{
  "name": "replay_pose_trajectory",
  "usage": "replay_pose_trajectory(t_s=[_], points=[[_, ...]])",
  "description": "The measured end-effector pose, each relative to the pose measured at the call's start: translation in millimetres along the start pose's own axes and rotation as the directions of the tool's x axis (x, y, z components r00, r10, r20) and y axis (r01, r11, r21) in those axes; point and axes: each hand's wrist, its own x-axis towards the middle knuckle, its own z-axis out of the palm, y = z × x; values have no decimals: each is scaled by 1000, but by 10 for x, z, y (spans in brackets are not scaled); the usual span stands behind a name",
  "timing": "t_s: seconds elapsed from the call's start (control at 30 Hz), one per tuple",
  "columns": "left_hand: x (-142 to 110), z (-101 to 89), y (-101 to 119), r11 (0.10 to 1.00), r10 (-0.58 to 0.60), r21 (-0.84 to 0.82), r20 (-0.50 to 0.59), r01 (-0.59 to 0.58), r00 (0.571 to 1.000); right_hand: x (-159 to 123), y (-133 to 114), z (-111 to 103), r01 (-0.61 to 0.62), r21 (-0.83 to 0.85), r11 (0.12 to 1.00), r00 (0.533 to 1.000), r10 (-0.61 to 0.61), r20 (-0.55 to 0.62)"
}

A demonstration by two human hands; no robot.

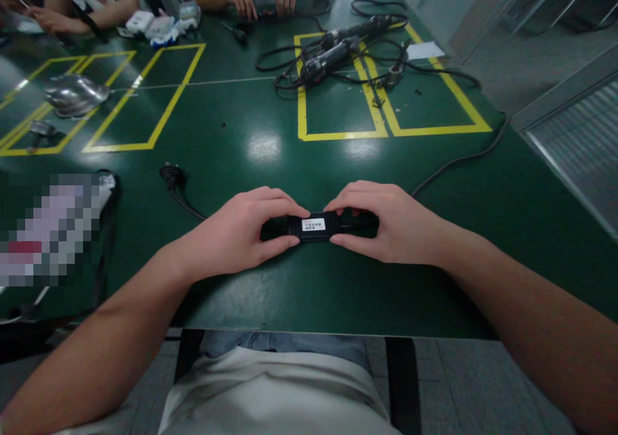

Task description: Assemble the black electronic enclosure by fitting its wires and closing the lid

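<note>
A small black in-line box [321, 234] on a power cord bears a white printed label [313, 224] facing up. My left hand [246, 229] pinches its left end between thumb and fingers, and my right hand [386, 222] pinches the right end the same way. The box is at or just above the green table; I cannot tell which. From behind my left hand the cord runs to a black plug [172, 175]. On the other side the black cord [463, 159] leads away past my right hand toward the table's right edge.
Black corded tools [333, 58] lie tangled across yellow-taped rectangles at the back right. A shiny metal piece [77, 94] and a small metal part [41, 132] sit at the left. Co-workers' hands [265, 0] are at the far edge, near white bundles [164, 26].
</note>
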Motion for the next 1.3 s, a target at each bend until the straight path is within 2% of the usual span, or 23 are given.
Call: replay_pose_trajectory(t_s=[0.57,1.07,1.2,1.3], points=[[-9,48,13,999,34,37,-20,-33,999,9,9,27,29,-25,999,999,-30,-26],[-7,79,26,994,27,105,-9,-26,1000,0,5,61,-41,-74,996,999,41,-3],[4,60,51,999,-15,38,-42,16,999,-9,21,49,-90,-114,989,996,92,12],[21,63,26,993,-115,20,-130,119,985,-8,31,33,-123,-118,985,992,125,14]])
